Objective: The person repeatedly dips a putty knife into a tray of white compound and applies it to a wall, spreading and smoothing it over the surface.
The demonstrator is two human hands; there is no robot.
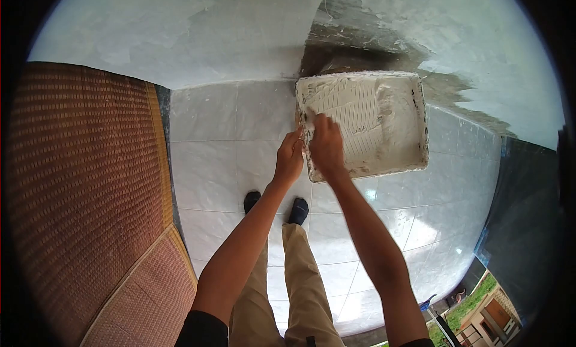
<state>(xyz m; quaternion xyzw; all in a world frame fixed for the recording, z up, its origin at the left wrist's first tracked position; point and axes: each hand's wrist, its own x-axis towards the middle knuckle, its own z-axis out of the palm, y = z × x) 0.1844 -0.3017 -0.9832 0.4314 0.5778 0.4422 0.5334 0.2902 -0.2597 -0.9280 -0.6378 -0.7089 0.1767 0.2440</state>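
Observation:
A shallow rectangular tray [425,137] holds a thick layer of cream-grey, plaster-like paste [354,104], marked with ridged lines across its middle. My left hand [290,158] is closed at the tray's left rim, with the fingertips partly hidden. Over the left part of the tray, my right hand [328,146] is closed around a small tool that looks like a scraper [310,115]. Most of that tool is covered by my fingers, and its visible end is at the paste near the rim.
Grey tiles [207,167] cover the floor, where my feet stand below the tray. Patchy whitish walls [240,35] meet at a corner beyond it, with a dark unpainted area [342,53]. A brown woven mat [90,167] lies left; a dark panel [534,221] stands right.

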